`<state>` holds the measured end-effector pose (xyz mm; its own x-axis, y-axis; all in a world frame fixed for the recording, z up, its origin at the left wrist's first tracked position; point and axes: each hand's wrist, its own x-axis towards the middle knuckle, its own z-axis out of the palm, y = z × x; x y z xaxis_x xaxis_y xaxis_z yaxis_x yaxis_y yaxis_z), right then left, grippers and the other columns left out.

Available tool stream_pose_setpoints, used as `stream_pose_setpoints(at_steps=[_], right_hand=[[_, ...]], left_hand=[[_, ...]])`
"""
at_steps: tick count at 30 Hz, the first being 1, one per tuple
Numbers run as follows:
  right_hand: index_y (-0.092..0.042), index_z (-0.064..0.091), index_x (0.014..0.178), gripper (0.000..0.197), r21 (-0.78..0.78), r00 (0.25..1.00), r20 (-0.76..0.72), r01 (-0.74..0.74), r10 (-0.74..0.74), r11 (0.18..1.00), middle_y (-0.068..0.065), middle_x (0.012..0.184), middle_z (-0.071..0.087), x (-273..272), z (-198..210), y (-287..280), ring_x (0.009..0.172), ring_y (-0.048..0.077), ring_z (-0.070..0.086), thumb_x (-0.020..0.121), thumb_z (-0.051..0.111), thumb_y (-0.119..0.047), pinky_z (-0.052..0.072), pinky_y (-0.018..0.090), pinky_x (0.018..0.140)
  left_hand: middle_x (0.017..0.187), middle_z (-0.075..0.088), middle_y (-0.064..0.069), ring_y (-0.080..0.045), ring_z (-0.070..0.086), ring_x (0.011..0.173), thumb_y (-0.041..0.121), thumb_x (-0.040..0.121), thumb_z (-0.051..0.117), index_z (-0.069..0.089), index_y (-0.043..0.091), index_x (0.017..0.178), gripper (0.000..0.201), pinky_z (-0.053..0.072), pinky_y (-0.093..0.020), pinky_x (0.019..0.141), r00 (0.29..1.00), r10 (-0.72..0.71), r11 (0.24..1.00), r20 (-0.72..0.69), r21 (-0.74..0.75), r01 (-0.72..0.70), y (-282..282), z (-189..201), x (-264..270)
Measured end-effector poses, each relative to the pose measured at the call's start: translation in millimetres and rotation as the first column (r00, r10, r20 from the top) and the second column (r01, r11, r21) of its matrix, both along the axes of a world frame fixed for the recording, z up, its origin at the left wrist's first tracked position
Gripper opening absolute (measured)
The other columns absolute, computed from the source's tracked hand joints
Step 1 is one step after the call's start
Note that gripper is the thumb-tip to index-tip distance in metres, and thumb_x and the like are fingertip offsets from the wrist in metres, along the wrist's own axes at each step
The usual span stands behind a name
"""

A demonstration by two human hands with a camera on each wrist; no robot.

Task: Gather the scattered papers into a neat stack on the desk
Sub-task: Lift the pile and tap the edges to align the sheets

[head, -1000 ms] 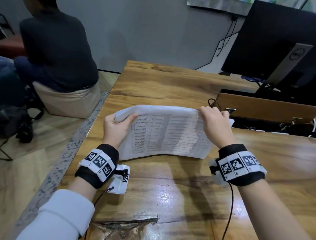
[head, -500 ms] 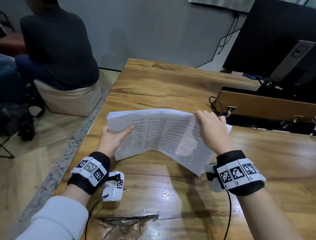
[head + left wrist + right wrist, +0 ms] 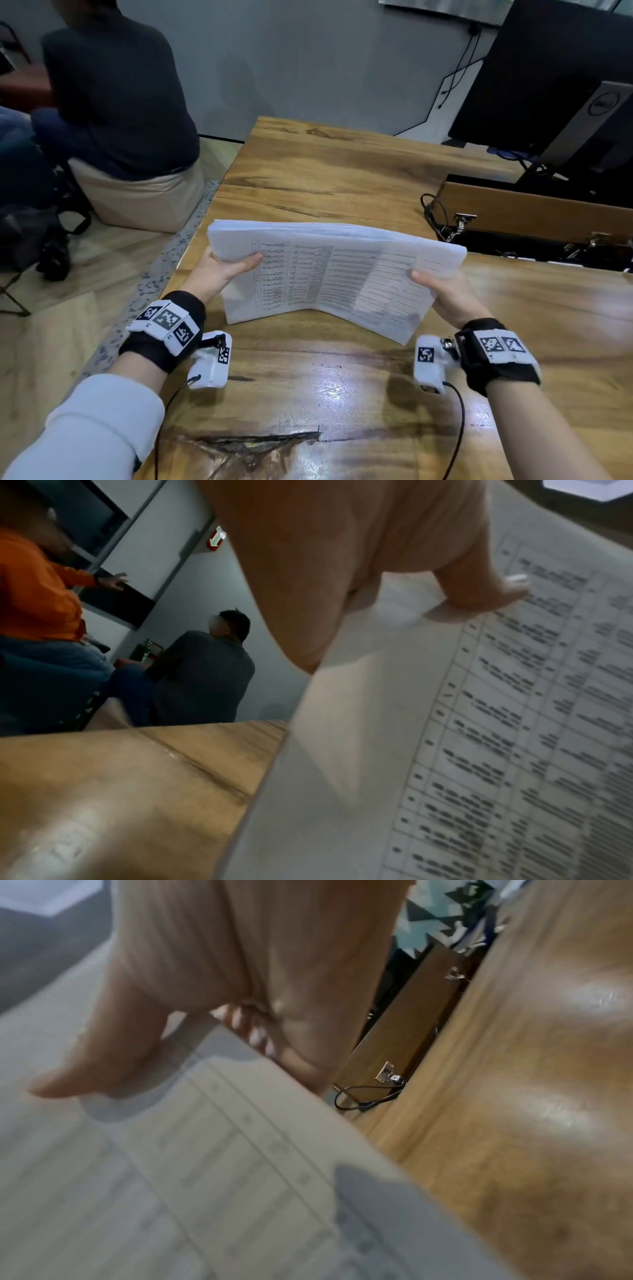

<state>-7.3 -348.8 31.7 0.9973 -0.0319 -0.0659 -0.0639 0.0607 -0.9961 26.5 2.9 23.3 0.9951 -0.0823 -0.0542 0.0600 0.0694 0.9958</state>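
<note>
Off to the left a person in a dark top [image 3: 120, 89] sits on a beige cushion seat [image 3: 137, 198], back turned to the desk. At the wooden desk [image 3: 342, 178], the left hand [image 3: 222, 270] grips the left edge of the stack of papers [image 3: 329, 274]: the thumb lies flat across the printed top sheet and the fingers are tucked out of sight behind the sheets, so whether they are spread I cannot tell. From the left wrist view the thumb [image 3: 479, 588] presses down on the table of text on the stack of papers [image 3: 445, 750].

The stack is gathered together and held up between both hands, standing on its near long edge on the desk near the middle, bowed so the printed face tilts toward the holder.

The right hand [image 3: 448, 294] holds the right edge the same way, thumb on top. In the right wrist view the thumb [image 3: 103, 1064] lies on the page and the curled fingertips [image 3: 246, 1026] wrap behind the sheets.

Further right, a dark monitor [image 3: 548, 75] stands above an open cable tray [image 3: 534, 212].
</note>
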Motion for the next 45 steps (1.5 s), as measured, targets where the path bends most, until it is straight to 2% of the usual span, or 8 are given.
stream_pose_setpoints(at_steps=[4, 7, 13, 21, 29, 33, 42, 45], right_hand=[[-0.017, 0.062, 0.101, 0.037, -0.122, 0.998, 0.068, -0.011, 0.019, 0.993, -0.009, 0.092, 0.076, -4, -6, 13, 0.09, 0.007, 0.07, 0.077, 0.061, 0.01, 0.057, 0.022, 0.071], [-0.018, 0.062, 0.097, 0.035, -0.12, 0.989, 0.142, 0.067, -0.05, 0.99, -0.015, 0.086, 0.076, -5, 1, 12, 0.085, 0.001, 0.07, 0.078, 0.061, 0.012, 0.055, 0.015, 0.067], [-0.019, 0.063, 0.097, 0.034, -0.163, 0.991, 0.119, 0.086, -0.067, 0.983, -0.009, 0.088, 0.074, -17, -12, 10, 0.086, 0.002, 0.07, 0.077, 0.064, 0.009, 0.054, 0.016, 0.066], [-0.019, 0.064, 0.101, 0.039, -0.161, 0.996, 0.079, 0.062, -0.05, 0.985, 0.002, 0.105, 0.07, -18, -30, 8, 0.098, 0.013, 0.068, 0.073, 0.069, 0.006, 0.057, 0.025, 0.079], [-0.024, 0.063, 0.096, 0.036, -0.194, 0.991, 0.104, 0.101, -0.082, 0.976, -0.009, 0.093, 0.072, -27, -33, 16, 0.089, 0.001, 0.068, 0.074, 0.071, 0.004, 0.057, 0.021, 0.075], [-0.026, 0.06, 0.097, 0.038, -0.2, 0.989, 0.117, 0.112, -0.09, 0.973, -0.004, 0.099, 0.067, -34, -34, 20, 0.089, -0.002, 0.066, 0.075, 0.07, 0.003, 0.057, 0.026, 0.078], [-0.026, 0.057, 0.101, 0.04, -0.163, 0.943, 0.259, 0.257, -0.21, 0.953, -0.01, 0.098, 0.064, -25, -14, 30, 0.083, -0.013, 0.062, 0.076, 0.071, 0.002, 0.054, 0.014, 0.072], [-0.027, 0.057, 0.097, 0.037, -0.194, 0.967, 0.141, 0.236, -0.211, 0.952, -0.007, 0.097, 0.064, -29, -29, 34, 0.088, -0.004, 0.063, 0.075, 0.074, -0.003, 0.054, 0.031, 0.08]], left_hand=[[0.114, 0.068, -0.009, -0.021, 0.065, 0.103, 0.027, 0.061, 0.084, 0.062, 0.004, 0.116, 0.063, 0.045, -0.043, 0.103, 1.0, 0.015, 0.997, 0.019, 0.07, -0.016, -3, 4, -2], [0.112, 0.068, -0.011, -0.022, 0.064, 0.104, 0.028, 0.055, 0.088, 0.06, 0.002, 0.116, 0.072, 0.049, -0.042, 0.097, 0.993, 0.107, 0.993, 0.046, 0.037, -0.109, -3, 1, 2], [0.074, 0.074, 0.02, 0.006, 0.068, 0.076, 0.002, 0.074, 0.072, 0.065, 0.02, 0.091, 0.026, 0.053, -0.01, 0.067, 0.994, 0.095, 0.993, 0.048, 0.073, -0.098, -7, -7, -7], [0.074, 0.073, 0.024, 0.009, 0.069, 0.075, -0.006, 0.069, 0.073, 0.066, 0.022, 0.089, 0.035, 0.054, -0.009, 0.073, 1.0, 0.004, 0.994, 0.009, 0.106, -0.005, -5, -20, -10], [0.089, 0.073, 0.013, -0.006, 0.067, 0.093, 0.0, 0.066, 0.078, 0.067, 0.023, 0.092, 0.037, 0.051, -0.029, 0.088, 0.995, 0.095, 0.992, -0.004, 0.078, -0.095, -6, -34, -19], [0.078, 0.075, 0.019, 0.001, 0.068, 0.084, 0.0, 0.067, 0.077, 0.067, 0.024, 0.088, 0.034, 0.05, -0.034, 0.091, 0.99, 0.137, 0.989, -0.011, 0.052, -0.137, -7, -32, -22], [0.093, 0.066, 0.005, -0.007, 0.062, 0.086, 0.008, 0.068, 0.079, 0.064, 0.022, 0.089, 0.029, 0.047, -0.027, 0.088, 0.946, 0.306, 0.951, 0.109, 0.002, -0.308, -26, -4, -24], [0.09, 0.065, 0.009, -0.015, 0.063, 0.093, 0.012, 0.068, 0.08, 0.063, 0.019, 0.095, 0.033, 0.048, -0.028, 0.085, 0.96, 0.279, 0.959, 0.023, 0.033, -0.28, -28, -18, -30]])
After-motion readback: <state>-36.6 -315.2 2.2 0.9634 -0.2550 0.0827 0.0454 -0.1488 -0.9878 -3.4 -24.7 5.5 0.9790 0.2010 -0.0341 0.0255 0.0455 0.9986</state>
